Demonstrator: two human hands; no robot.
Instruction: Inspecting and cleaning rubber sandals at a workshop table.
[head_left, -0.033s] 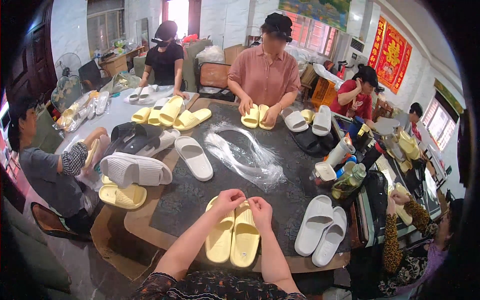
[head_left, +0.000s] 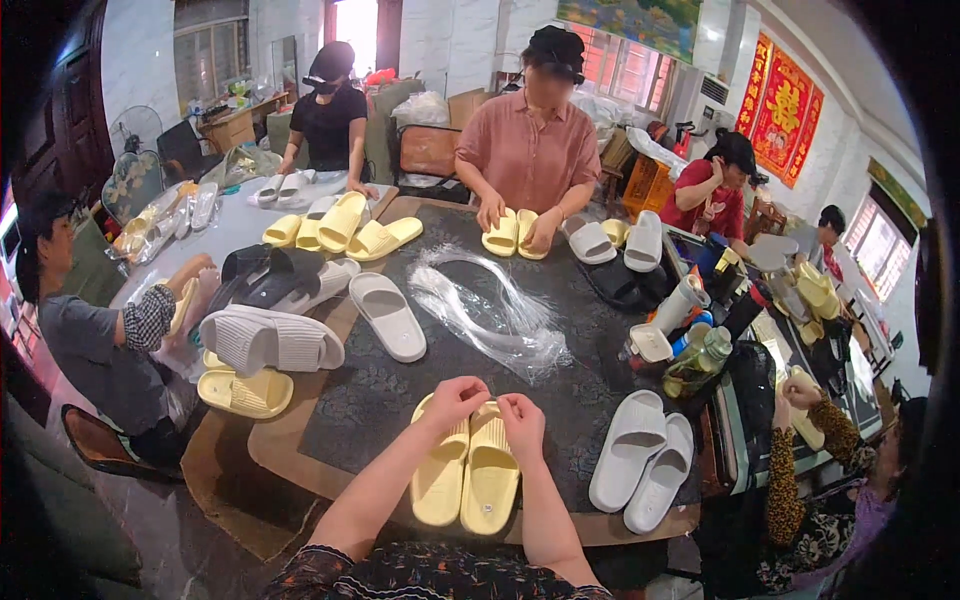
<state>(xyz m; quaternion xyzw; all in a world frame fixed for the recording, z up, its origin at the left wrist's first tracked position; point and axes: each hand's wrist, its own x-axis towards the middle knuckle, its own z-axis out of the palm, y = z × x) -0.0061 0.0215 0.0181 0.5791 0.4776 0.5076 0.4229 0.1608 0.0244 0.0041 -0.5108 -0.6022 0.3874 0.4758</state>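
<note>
A pair of pale yellow slippers lies side by side in front of me, the left slipper (head_left: 437, 490) touching the right slipper (head_left: 491, 480), toes pointing away. Over their straps, my left hand (head_left: 460, 402) and my right hand (head_left: 521, 425) come close together with thumbs and fingertips pinched. Whatever is between the fingertips is too small to make out. Beyond my hands, a loose bundle of clear thin strands (head_left: 490, 310) is spread on the dark patterned tabletop (head_left: 360, 420). A grey slipper pair (head_left: 640, 450) rests to the right of my right arm.
A grey slipper (head_left: 387, 318) lies left of the strands, beside piled slippers (head_left: 265, 340). Bottles and a jar (head_left: 698, 362) stand at the right edge. Across the table a person handles yellow slippers (head_left: 515, 232). Other people work on the left and right.
</note>
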